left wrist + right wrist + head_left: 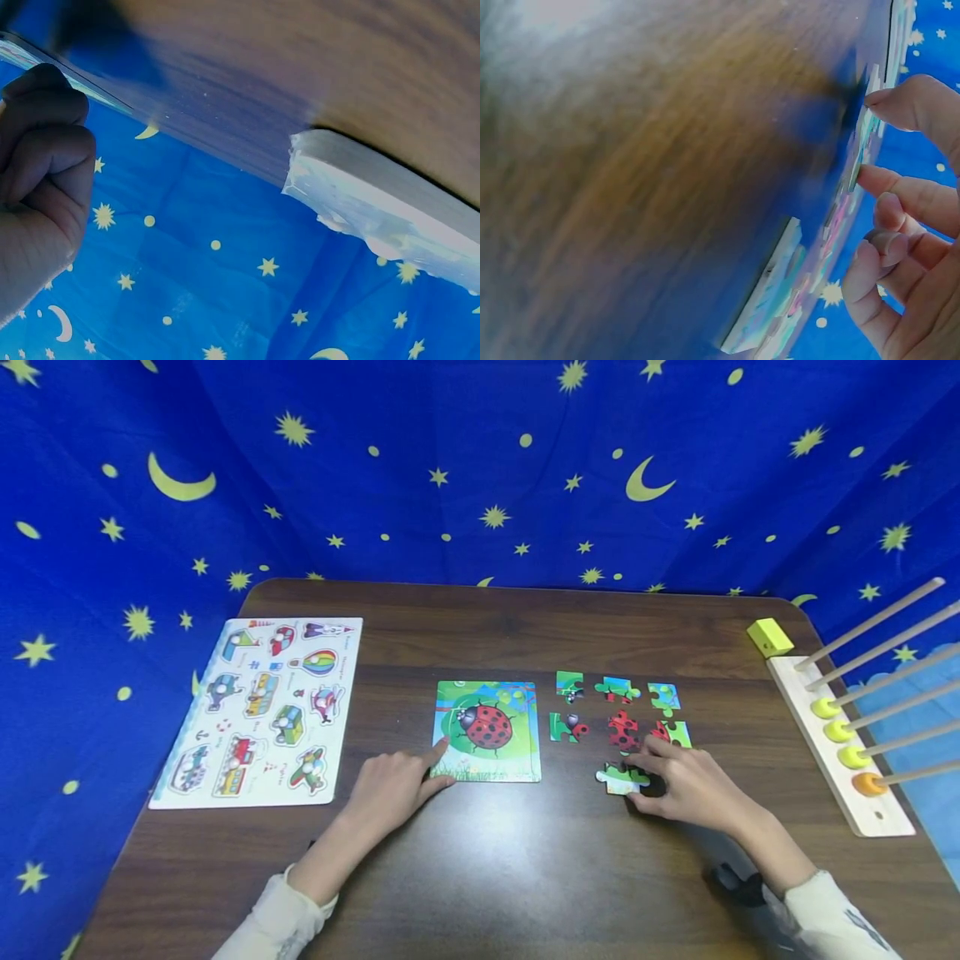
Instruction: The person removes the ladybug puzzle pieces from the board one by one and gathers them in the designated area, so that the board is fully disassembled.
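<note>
A square ladybug picture board (487, 768) lies flat mid-table. My left hand (390, 785) rests at its lower left, index fingertip on the left edge and thumb by the bottom corner. In the left wrist view the other fingers of the left hand (45, 150) are curled under. My right hand (686, 781) pinches a green and white jigsaw piece (621, 779) between thumb and fingers, low over the table. Thumb and index finger of the right hand (915, 225) meet its two ends in the right wrist view. Beyond it lie red ladybug jigsaw pieces (622, 727), partly covered by the fingers.
More loose jigsaw pieces (618, 687) form a row behind. At the left lies a white vehicle peg puzzle board (277, 760). Along the right edge stands a wooden bead rack (832, 760) with upright rods, and a yellow block (770, 637) by its far end. A blue starry cloth (480, 468) hangs behind.
</note>
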The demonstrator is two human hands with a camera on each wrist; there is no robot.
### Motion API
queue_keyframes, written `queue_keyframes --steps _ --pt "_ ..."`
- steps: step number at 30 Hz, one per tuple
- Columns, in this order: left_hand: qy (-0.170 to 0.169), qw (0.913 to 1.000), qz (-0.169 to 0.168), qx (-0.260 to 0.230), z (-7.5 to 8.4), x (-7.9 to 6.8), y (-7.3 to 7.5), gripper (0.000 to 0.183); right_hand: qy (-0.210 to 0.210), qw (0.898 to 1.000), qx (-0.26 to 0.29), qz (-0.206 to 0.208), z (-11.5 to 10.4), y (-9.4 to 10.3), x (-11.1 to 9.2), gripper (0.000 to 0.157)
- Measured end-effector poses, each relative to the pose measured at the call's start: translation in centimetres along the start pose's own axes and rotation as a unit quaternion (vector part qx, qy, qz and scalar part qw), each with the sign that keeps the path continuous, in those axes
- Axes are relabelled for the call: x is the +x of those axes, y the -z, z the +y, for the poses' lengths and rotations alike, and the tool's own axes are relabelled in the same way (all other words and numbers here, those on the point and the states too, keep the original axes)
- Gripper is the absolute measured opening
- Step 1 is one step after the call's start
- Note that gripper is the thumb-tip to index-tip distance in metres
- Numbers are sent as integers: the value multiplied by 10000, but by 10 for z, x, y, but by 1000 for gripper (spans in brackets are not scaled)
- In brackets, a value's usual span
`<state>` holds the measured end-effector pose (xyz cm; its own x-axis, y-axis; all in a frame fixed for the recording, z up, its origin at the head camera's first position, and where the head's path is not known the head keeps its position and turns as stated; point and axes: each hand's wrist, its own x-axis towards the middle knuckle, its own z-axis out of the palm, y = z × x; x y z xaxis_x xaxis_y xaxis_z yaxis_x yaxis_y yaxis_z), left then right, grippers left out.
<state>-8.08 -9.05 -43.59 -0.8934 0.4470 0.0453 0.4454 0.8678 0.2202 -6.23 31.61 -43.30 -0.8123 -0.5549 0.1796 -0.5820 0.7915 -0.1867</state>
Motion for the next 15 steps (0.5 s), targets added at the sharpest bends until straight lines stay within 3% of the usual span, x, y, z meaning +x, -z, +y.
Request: queue_keyframes --steps 15 --pt "47 9997 -173 -187 -3 3 2 59 -137 9997 159 -154 -10 -1 8 48"
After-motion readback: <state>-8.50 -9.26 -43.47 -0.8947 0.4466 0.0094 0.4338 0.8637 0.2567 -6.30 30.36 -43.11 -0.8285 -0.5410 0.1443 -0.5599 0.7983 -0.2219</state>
